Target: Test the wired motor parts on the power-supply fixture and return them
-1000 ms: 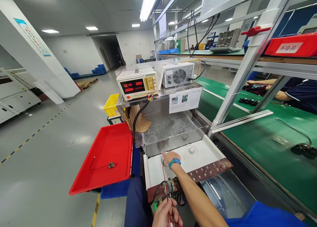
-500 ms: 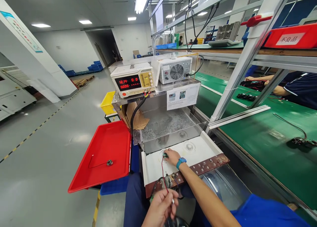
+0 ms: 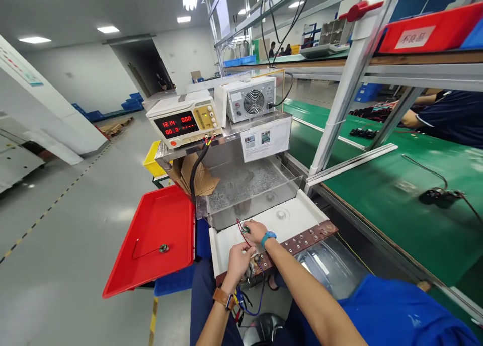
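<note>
Facing a white tray (image 3: 302,216), the landmark here, set at the near end of a test stand. Long green table (image 3: 396,195) runs to the right of the tray; a dark wired part (image 3: 437,195) lies on it. Red tray (image 3: 158,225) sits left of the white tray, holding a small round part with a thin wire (image 3: 163,248). Power supply with red digits (image 3: 183,119) and a fan-fronted unit (image 3: 251,100) stand on the shelf behind and above the tray. Brown terminal strip (image 3: 305,240) edges the tray's near side. Right hand (image 3: 256,231), blue wristband, rests on the tray, fingers clamped on a small round board (image 3: 246,229) with a red lead. Left hand (image 3: 238,261) is at the strip's left end, fingers curled together; what they grip I cannot tell.
</note>
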The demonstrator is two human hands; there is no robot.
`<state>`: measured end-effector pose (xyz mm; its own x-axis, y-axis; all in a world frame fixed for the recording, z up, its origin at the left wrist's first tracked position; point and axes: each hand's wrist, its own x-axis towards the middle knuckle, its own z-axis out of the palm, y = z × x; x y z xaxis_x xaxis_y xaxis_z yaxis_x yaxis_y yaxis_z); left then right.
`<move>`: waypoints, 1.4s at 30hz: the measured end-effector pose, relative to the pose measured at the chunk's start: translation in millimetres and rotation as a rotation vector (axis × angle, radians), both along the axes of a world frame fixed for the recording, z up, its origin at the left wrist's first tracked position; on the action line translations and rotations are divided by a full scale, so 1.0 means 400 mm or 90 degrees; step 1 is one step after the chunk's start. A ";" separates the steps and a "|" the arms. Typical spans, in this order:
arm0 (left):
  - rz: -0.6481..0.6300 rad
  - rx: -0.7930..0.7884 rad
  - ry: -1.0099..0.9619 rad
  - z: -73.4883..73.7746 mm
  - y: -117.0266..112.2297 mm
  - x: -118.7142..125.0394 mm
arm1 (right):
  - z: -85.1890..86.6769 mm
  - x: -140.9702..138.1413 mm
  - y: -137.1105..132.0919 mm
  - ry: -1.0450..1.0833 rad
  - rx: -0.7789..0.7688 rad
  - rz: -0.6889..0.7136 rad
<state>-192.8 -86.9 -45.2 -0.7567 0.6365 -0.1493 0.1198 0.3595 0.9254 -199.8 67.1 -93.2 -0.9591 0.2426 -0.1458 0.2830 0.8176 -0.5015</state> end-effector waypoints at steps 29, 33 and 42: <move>-0.011 0.006 0.005 -0.028 0.006 0.002 | -0.002 0.003 -0.019 0.029 -0.033 -0.021; 0.003 0.014 0.004 -0.033 0.006 0.003 | -0.005 0.002 -0.023 0.033 -0.028 -0.020; 0.010 0.029 0.009 -0.035 0.004 0.000 | -0.004 0.000 -0.027 0.046 -0.031 -0.029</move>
<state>-192.8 -85.4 -59.4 -0.7680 0.6309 -0.1102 0.1273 0.3190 0.9392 -199.8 56.3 -94.6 -0.9557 0.2801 -0.0898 0.2810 0.7789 -0.5606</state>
